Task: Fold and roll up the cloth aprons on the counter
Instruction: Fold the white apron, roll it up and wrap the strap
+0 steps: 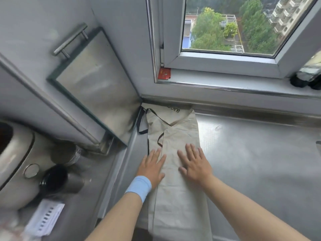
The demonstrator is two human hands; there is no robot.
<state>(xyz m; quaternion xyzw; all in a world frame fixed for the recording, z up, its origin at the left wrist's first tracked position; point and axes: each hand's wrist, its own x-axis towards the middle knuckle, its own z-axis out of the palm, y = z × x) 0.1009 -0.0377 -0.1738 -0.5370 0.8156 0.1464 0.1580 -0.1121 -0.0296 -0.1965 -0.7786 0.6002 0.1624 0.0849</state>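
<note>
Apron: was folded lengthwise into a narrow strip on the tabletop, near the window corner.
Hands: left hand and right hand were laid flat on it, fingers straight, nothing grasped.
Left: rolling seemed not yet started.

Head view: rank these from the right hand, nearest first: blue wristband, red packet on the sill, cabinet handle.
1. blue wristband: on the left wrist, just across the apron from the right hand.
2. red packet: beyond the hand, in the left corner of the window sill.
3. cabinet handle: far left, high on the cabinet door.
</note>
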